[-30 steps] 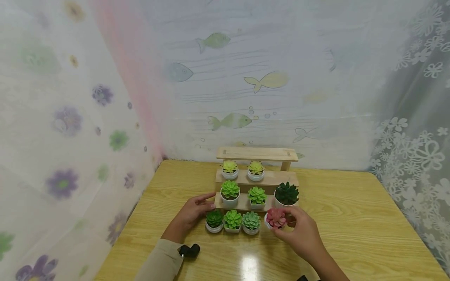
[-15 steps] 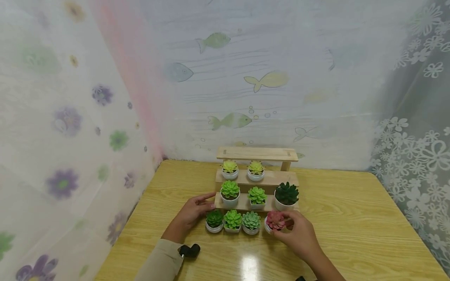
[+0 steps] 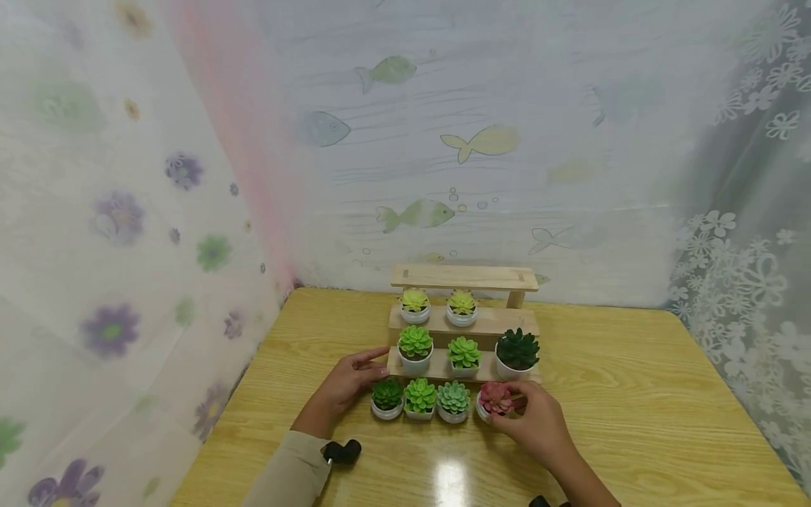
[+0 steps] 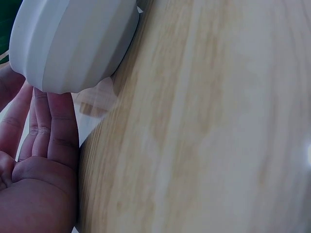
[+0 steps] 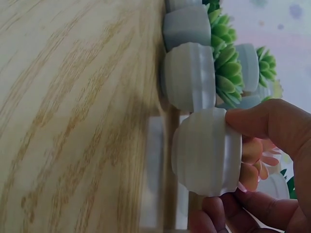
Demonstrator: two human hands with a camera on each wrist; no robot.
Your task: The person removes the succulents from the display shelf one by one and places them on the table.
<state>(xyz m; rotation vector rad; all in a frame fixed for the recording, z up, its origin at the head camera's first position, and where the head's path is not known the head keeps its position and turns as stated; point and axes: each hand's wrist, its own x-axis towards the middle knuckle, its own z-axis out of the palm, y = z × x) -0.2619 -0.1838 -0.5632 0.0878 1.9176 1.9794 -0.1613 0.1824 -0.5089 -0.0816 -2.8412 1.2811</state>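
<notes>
The desk (image 3: 633,394) was yellow-brown wood with wavy lines. A wooden shelf (image 3: 464,277) with steps stood on it. Two yellow-green potted plants (image 3: 415,301) (image 3: 462,303) sat on the middle step (image 3: 503,322). Two bright green plants (image 3: 415,341) (image 3: 464,353) and a very dark green plant (image 3: 517,349) sat on the low step (image 3: 440,365). In front, three little green plants (image 3: 387,394) (image 3: 419,396) (image 3: 453,398) stood right on the desk. The right hand (image 3: 537,422) held a pink plant (image 3: 495,399) beside them; it was hard to tell if it touched the desk.

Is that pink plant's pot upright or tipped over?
Upright: the pink plant faces up from its white pot, base toward the table, with the right hand holding it.
</notes>
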